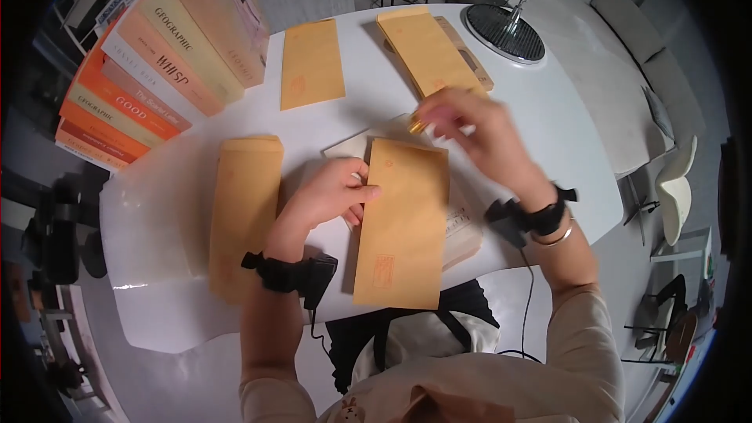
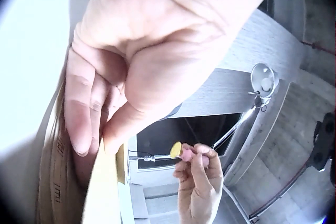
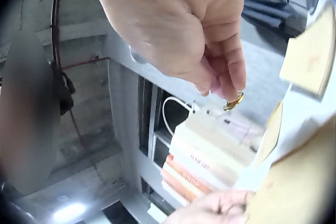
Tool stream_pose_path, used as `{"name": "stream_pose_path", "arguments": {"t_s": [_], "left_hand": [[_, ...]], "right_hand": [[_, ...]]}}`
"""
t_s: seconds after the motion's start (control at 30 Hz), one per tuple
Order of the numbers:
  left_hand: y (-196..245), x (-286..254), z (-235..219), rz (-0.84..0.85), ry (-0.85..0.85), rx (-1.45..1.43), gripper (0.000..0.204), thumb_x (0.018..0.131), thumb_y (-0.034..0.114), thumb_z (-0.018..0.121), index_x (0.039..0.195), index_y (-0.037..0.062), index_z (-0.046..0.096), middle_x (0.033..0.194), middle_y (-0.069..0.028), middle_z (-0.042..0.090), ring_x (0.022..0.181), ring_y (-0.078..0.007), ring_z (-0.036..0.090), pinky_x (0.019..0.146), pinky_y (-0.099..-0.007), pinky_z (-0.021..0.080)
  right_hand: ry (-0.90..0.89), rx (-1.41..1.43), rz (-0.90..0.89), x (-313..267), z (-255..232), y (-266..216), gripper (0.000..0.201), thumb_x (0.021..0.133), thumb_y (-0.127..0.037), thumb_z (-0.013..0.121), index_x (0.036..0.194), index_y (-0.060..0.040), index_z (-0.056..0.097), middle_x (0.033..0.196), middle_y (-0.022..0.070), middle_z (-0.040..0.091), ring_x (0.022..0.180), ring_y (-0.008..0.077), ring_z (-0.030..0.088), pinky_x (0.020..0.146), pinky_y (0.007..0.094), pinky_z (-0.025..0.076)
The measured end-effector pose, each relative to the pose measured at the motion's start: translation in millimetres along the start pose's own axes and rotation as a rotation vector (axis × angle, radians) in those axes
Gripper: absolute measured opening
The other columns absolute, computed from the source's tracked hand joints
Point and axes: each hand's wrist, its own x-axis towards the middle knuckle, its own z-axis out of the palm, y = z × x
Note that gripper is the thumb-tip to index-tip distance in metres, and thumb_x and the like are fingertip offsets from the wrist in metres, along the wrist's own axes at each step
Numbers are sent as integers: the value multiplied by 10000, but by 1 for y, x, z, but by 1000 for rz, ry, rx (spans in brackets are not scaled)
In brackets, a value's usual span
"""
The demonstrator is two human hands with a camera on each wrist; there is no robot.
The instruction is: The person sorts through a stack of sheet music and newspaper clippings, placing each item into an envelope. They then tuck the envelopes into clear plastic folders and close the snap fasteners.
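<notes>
My left hand (image 1: 329, 190) grips the left edge of a tan paper envelope (image 1: 403, 227), thumb on its face and fingers behind. Red print marks the envelope near both ends. Up and to the right, my right hand (image 1: 482, 129) is raised above the envelope's far end. Its fingers pinch a seal stamp (image 2: 177, 150) with a pink handle and a round gold head. In the right wrist view the gold head of the stamp (image 3: 234, 101) sticks out below the fingertips, while the fingers hide most of the handle.
A pale book (image 1: 464, 227) lies partly under the held envelope. Other tan envelopes lie at the left (image 1: 247, 211), the back (image 1: 313, 63) and the back right (image 1: 427, 51). Upright books (image 1: 157, 55) line the left rear of the white table. A lamp base (image 1: 505, 34) stands back right.
</notes>
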Motion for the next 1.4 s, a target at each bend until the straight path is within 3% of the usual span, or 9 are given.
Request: {"name": "stream_pose_path", "arguments": {"t_s": [0.1, 0.17, 0.3, 0.47, 0.6, 0.87, 1.13, 1.33, 1.4], "left_hand": [[-4, 1, -1, 22, 4, 28, 230, 898, 157, 620, 985, -35, 530, 799, -136, 653, 616, -174, 653, 522, -275, 526], [-4, 0, 0, 10, 3, 26, 234, 900, 159, 617, 990, -39, 530, 798, -134, 651, 622, -175, 655, 524, -275, 527], [-3, -1, -1, 8, -8, 32, 256, 891, 157, 626, 1040, -27, 528, 795, -123, 649, 618, -164, 652, 520, -263, 516], [0, -3, -2, 18, -34, 19, 280, 890, 147, 623, 1073, -34, 513, 804, -125, 653, 638, -167, 649, 541, -269, 512], [4, -5, -2, 23, -39, 38, 309, 882, 134, 619, 1101, -47, 496, 823, -138, 655, 663, -178, 657, 562, -274, 526], [20, -14, -20, 211, 37, -37, 274, 901, 123, 581, 1142, 12, 511, 852, -83, 651, 694, -134, 630, 593, -257, 514], [66, 56, -142, 357, 575, -23, 314, 943, 205, 484, 1184, 30, 587, 921, -13, 631, 760, -80, 578, 691, -240, 458], [69, 128, -193, 407, 974, 481, 301, 928, 208, 480, 1152, 44, 595, 837, -133, 671, 773, -243, 636, 695, -320, 473], [87, 120, -184, 243, 931, 610, 347, 915, 221, 489, 1203, 44, 568, 944, -183, 658, 873, -308, 624, 767, -349, 476]], "right_hand": [[-373, -159, 40, -6, 52, 26, 142, 837, -6, 579, 969, -57, 578, 855, 145, 603, 762, 319, 613, 653, 385, 473], [-349, -141, -8, -1, 52, 28, 170, 829, 33, 563, 977, -49, 584, 820, 126, 616, 754, 262, 639, 652, 358, 492], [-95, 143, 155, 1, -3, 21, 226, 829, 107, 517, 1009, -9, 590, 845, 49, 637, 739, 128, 630, 666, 270, 529], [292, -428, 389, -31, -97, 92, 255, 853, 5, 522, 1091, -57, 591, 775, 86, 663, 643, 149, 625, 614, 285, 504], [317, -557, 534, -71, -129, 142, 325, 812, -20, 557, 1133, -63, 587, 758, 117, 647, 615, 198, 633, 614, 306, 497], [392, -550, 587, -79, -135, 117, 579, 810, -144, 665, 1347, -87, 456, 881, 132, 671, 699, 203, 675, 668, 319, 510], [552, -606, 503, -73, -138, 87, 481, 839, -185, 683, 1292, -117, 534, 1024, 155, 667, 721, 195, 678, 689, 304, 509], [491, -592, 491, -74, -137, 95, 433, 842, -109, 661, 1260, -98, 551, 934, 112, 680, 687, 163, 662, 664, 289, 508], [467, -557, 501, -74, -135, 95, 415, 839, -76, 653, 1244, -84, 558, 916, 97, 682, 680, 157, 659, 638, 271, 503]]}}
